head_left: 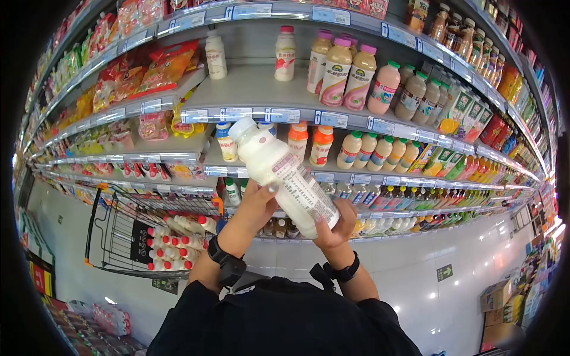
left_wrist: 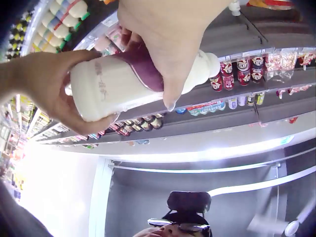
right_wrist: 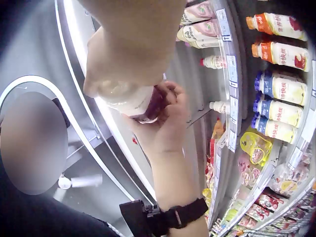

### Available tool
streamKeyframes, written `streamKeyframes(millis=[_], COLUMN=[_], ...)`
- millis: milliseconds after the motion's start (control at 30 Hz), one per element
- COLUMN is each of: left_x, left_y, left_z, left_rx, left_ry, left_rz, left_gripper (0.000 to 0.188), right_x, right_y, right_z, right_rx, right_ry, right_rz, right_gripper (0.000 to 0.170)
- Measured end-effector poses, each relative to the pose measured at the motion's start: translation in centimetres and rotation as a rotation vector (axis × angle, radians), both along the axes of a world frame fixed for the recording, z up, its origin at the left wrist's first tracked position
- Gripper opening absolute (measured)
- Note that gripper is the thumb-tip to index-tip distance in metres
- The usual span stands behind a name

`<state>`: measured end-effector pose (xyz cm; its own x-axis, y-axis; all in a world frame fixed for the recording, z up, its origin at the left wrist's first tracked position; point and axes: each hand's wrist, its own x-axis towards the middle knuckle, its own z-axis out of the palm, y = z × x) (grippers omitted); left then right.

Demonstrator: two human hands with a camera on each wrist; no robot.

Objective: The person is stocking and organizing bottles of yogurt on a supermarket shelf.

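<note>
White and tilted, 1 bottle (head_left: 291,181) is up in front of the shelf (head_left: 240,95). The left hand (head_left: 254,207) curls its grip round the middle, the right hand (head_left: 336,229) round the base.

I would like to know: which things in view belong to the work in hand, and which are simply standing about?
In the work:
- white bottle, held by the left grip and right grip
- probably the cart, holding red-capped bottles

Standing about:
- pink-capped bottles, on a shelf
- orange-capped bottles, one shelf lower
</note>
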<state>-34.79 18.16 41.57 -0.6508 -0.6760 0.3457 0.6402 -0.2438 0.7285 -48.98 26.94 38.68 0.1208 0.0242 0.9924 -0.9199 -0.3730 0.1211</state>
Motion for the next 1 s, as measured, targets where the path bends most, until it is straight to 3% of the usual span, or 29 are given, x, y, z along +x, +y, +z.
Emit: streamKeyframes(millis=[133, 200, 233, 333, 400, 467, 600, 733, 833, 1000], left_x=[-0.5, -0.4, -0.2, -0.2, -0.4, -0.6, -0.9, -0.8, -0.9, -0.9], left_y=[1.2, 0.8, 0.9, 0.9, 1.5, 1.2, 1.3, 1.1, 1.6, 2.0], left_z=[1.9, 1.7, 2.0, 2.2, 2.5, 2.1, 1.8, 1.1, 1.1, 1.0], left_rx=[0.126, 0.124, 0.077, -0.054, -0.004, -0.065, -0.039, -0.041, -0.052, -0.08], left_ry=[0.195, 0.231, 0.201, 0.214, 0.183, 0.205, 0.219, 0.178, 0.089, 0.021], left_rz=[-0.058, -0.075, -0.054, -0.089, -0.031, -0.059, -0.073, -0.1, -0.021, 0.082], left_gripper=[0.066, 0.066, 0.07, 0.073, 0.075, 0.076, 0.072, 0.067, 0.074, 0.08], right_x=[0.4, 1.4, 1.0, 0.0, -0.8, -1.0, -0.5, -0.3, 0.5, 0.8], right_y=[-0.1, 0.9, 1.3, 1.1, 1.5, 1.8, 1.4, 1.8, 2.5, 2.0], right_z=[-0.7, 0.7, 1.0, -1.0, -0.9, -0.7, -1.7, -0.3, 0.3, -0.9], right_rx=[0.302, 0.507, 0.609, 0.86, 1.108, 1.209, 0.975, 0.733, 0.686, 0.634], right_ry=[-0.199, -0.37, -0.388, -0.76, -0.964, -1.051, -0.95, -0.435, -0.373, -0.404], right_rz=[0.128, 0.29, 0.359, 0.976, 1.314, 1.465, 1.256, 0.509, 0.356, 0.38], right_gripper=[0.05, 0.062, 0.081, 0.087, 0.088, 0.088, 0.088, 0.089, 0.089, 0.09])
